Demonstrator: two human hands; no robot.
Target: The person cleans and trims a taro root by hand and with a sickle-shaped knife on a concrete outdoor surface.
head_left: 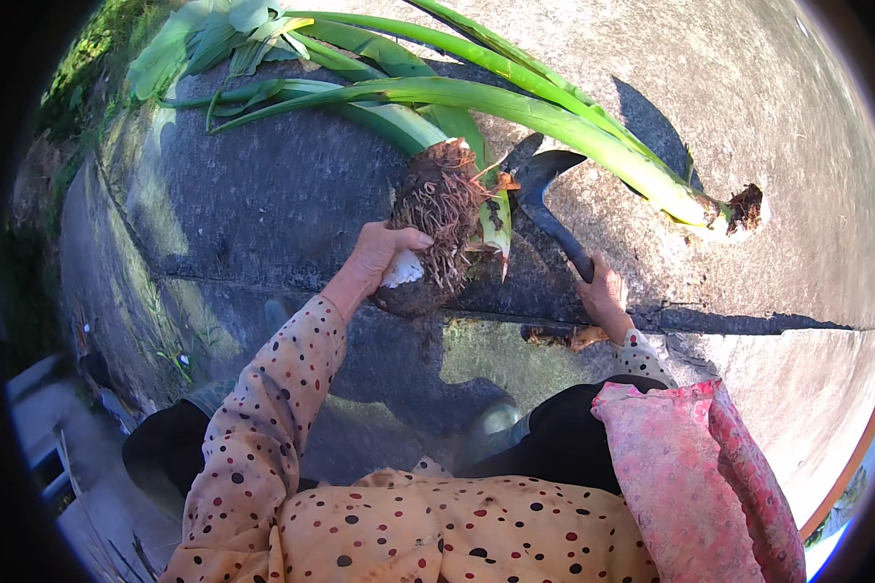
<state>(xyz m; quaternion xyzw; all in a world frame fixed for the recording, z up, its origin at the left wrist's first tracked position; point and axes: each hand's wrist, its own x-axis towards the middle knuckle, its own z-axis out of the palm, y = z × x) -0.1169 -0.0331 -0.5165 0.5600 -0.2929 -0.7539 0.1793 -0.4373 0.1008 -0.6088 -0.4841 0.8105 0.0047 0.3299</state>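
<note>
My left hand [379,255] is closed around the lower end of a taro corm [437,209], thick, brown and covered in stringy roots. A pale cut patch shows beside my thumb. Thick green stalks [394,121] run from the corm away to the upper left. In my right hand [606,294] is the dark handle of a sickle [552,225]. Its curved black blade lies just right of the corm, close to a torn green leaf stalk [496,228]; whether the blade touches it I cannot tell.
A second long taro plant [593,144] lies across the concrete [768,107], its small rooted end [746,207] at the right. Large wilted leaves [199,44] are at the far left. A brown scrap [564,336] lies near my right wrist. A crack [749,323] crosses the concrete.
</note>
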